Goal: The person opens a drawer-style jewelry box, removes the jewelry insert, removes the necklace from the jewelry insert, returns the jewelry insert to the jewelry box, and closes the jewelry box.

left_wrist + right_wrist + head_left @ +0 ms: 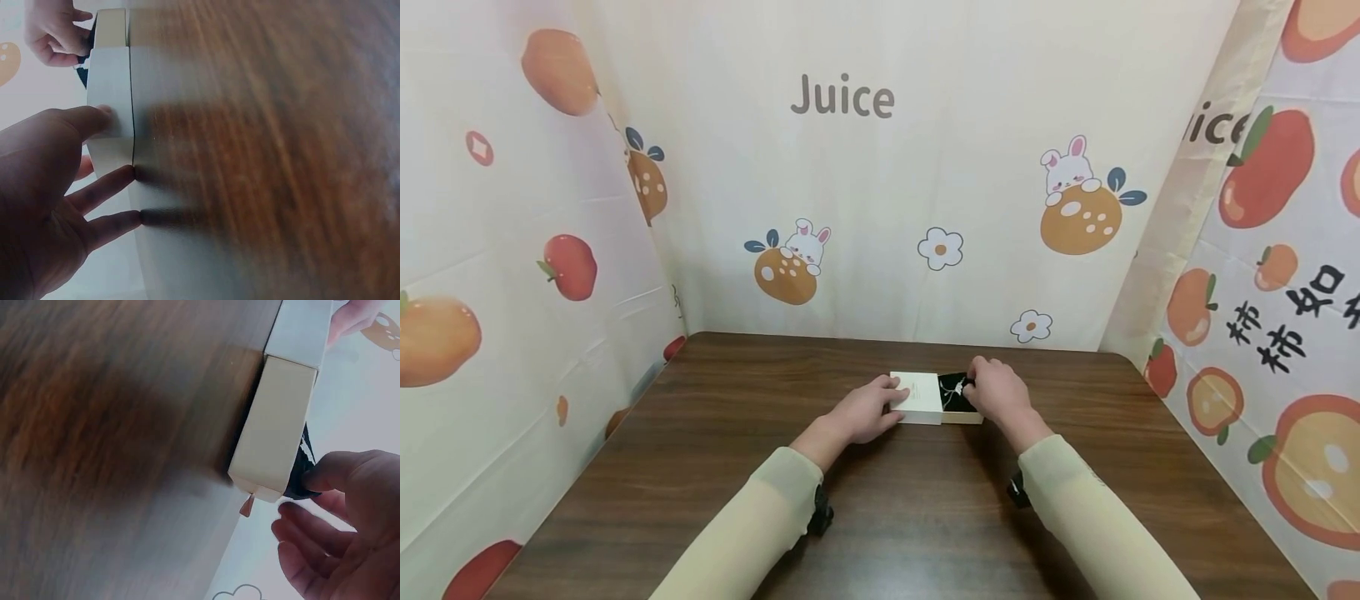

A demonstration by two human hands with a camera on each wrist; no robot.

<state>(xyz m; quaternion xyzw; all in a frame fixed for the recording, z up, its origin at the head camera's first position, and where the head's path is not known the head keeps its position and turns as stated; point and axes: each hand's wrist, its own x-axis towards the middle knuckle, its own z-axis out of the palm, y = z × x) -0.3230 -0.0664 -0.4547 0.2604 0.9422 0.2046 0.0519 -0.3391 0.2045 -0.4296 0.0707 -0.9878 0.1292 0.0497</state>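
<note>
A white jewelry box sleeve (pixel 922 390) lies on the table, its cream drawer (pixel 962 418) slid out to the right. A black insert (pixel 951 404) lines the drawer, with a thin silver necklace (pixel 958 388) on it. My left hand (pixel 867 412) grips the sleeve at its left end; in the left wrist view two fingertips rest on the tabletop. At the drawer's right end, my right hand (pixel 1000 393) pinches the edge of the black insert (pixel 300 478), which is lifted there. A small brown ribbon tab (pixel 247 505) hangs from the drawer's end.
The dark brown wooden table (pixel 730 467) extends to either side of the box and in front. A fruit-printed curtain (pixel 880 183) closes off the back, with similar cloth at both sides. Each wrist carries a black device under the sleeve cuff.
</note>
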